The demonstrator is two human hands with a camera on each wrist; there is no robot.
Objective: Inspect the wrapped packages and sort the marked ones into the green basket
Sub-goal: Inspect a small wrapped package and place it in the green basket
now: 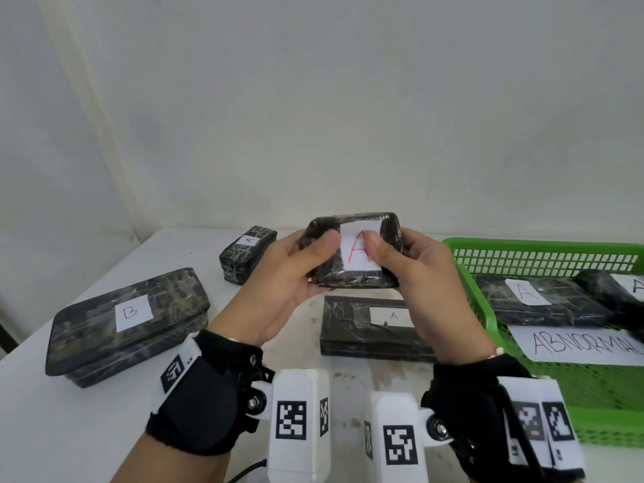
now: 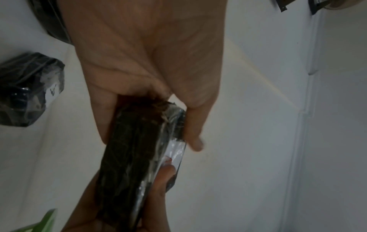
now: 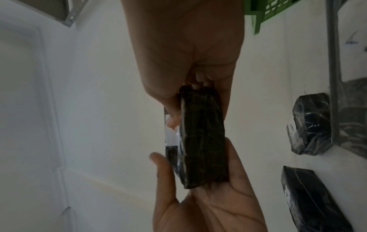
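A dark wrapped package (image 1: 352, 273) with a white label bearing a red A is held up above the table between both hands. My left hand (image 1: 296, 270) grips its left end, thumb on the front face. My right hand (image 1: 414, 273) grips the right end, thumb on the label. The left wrist view shows the package (image 2: 135, 153) edge-on between thumb and fingers, and the right wrist view shows the package (image 3: 202, 135) the same way. The green basket (image 1: 477, 298) stands at the right and holds two wrapped packages; one package (image 1: 543, 301) carries a red A.
On the white table (image 1: 69, 430) lie a large package labelled B (image 1: 129, 322), a small package labelled A (image 1: 247, 252) at the back, and a flat package labelled A (image 1: 369, 325) under my hands. A paper reading ABNORMAL (image 1: 575, 343) lies in the basket. A wall is close behind.
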